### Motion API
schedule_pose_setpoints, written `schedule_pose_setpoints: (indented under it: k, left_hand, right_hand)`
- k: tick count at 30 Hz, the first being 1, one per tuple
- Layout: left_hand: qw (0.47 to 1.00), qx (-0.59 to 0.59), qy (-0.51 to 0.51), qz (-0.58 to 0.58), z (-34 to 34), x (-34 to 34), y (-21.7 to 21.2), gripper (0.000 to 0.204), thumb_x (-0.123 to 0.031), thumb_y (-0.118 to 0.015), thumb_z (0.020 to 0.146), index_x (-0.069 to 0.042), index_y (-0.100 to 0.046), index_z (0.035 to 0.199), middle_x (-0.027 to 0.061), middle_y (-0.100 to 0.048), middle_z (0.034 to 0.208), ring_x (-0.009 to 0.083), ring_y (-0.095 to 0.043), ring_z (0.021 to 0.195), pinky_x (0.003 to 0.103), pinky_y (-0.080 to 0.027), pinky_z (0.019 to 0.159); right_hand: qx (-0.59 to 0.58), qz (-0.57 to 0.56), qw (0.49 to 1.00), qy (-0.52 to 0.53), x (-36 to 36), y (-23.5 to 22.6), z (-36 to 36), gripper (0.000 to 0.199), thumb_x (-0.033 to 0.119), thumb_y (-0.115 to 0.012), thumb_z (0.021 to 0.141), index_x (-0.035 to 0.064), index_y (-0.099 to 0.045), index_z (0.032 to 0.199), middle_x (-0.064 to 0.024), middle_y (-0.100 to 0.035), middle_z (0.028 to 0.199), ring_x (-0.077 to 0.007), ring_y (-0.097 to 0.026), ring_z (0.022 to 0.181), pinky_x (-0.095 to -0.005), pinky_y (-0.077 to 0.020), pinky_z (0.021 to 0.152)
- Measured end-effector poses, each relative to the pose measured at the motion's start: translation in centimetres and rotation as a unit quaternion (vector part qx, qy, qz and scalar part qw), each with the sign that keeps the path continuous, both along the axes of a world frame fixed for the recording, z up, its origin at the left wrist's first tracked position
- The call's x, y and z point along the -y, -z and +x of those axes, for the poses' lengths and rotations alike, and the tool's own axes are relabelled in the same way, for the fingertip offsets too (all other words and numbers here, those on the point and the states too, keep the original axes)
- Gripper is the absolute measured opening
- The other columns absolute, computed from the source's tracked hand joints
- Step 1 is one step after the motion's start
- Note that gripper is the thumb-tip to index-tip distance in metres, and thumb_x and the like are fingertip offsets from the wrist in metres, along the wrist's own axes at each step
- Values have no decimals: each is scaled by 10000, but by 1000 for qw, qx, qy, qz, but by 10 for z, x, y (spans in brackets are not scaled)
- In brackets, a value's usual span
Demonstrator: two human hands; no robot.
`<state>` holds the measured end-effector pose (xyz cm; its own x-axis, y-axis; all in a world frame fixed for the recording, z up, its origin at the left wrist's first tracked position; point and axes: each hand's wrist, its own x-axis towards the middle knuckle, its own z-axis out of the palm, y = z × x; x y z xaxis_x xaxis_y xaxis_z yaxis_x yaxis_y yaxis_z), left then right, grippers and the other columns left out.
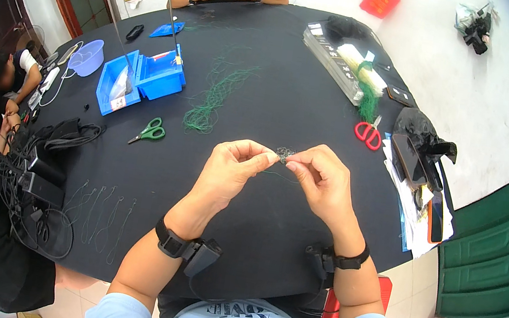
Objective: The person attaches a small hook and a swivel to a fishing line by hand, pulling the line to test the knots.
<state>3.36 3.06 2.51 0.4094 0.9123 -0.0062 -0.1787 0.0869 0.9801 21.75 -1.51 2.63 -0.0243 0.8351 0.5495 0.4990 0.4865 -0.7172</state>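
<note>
Near the middle of the frame, the left hand (231, 162) and the right hand (321, 179) came together over the black table (291, 98). Between their fingertips sat a tiny dark knot of thread (284, 154). Both hands were pinched shut on it, thumb against finger, one from each side. A very thin line hung down from the knot and curved under the hands; it was too fine to follow far.

To do this step well, it seemed best to keep both pinches close to the knot, so the thread could not slip or twist. Small, slow pulls would be safer than a hard tug, since a thread this thin looked easy to snap or tangle. Holding the hands just above the dark cloth made the thread hard to see, so lifting it a bit toward the eyes might have helped.

A heap of green thread (214, 96) lay above the hands, with green scissors (149, 132) to its lower left and red scissors (369, 134) to the right. Blue boxes (141, 78) stood in the upper left. A row of finished thin loops (99, 214) lay in the lower left. Other people sat at the far and left edges of the table.
</note>
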Motion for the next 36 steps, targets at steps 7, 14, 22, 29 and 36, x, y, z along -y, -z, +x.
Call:
schedule_pose_setpoints:
  k: [7,14,22,29,36]
  left_hand:
    - [1000,1,-29,2,4,0,7,104,-126,-697,833,-29,-683,867,-25,-620,732,39,-507,660,193,-397,618]
    - [962,-203,-23,182,5,3,14,140,-131,-706,831,3,-683,865,7,-632,783,58,-571,685,221,-460,612]
    - [995,-49,0,85,2,0,6,99,-113,-683,865,-23,-683,907,-10,-640,798,48,-547,697,204,-430,621]
    - [981,-115,-65,139,4,0,10,107,-119,-677,863,-18,-687,896,-3,-635,802,50,-544,674,213,-427,585]
    - [915,-252,-25,314,4,4,12,103,-116,-687,841,-29,-693,895,15,-573,748,77,-543,646,226,-424,569]
  right_hand:
    - [76,72,994,-18,0,1,-7,116,13,-710,789,28,-638,879,-84,-585,803,-213,-599,669,-306,-488,584]
    - [116,94,989,2,-2,2,0,91,4,-680,791,23,-617,854,-96,-578,812,-258,-599,697,-339,-499,613]
    - [8,17,1000,-25,-8,9,5,53,8,-670,812,27,-629,840,-80,-592,792,-203,-588,675,-299,-476,589]
    - [85,62,994,-34,-3,8,-7,87,16,-677,802,33,-610,855,-95,-572,797,-244,-583,675,-325,-486,592]
    - [113,103,988,-7,-5,6,-1,101,14,-667,805,31,-598,878,-102,-567,805,-264,-586,684,-342,-493,601]
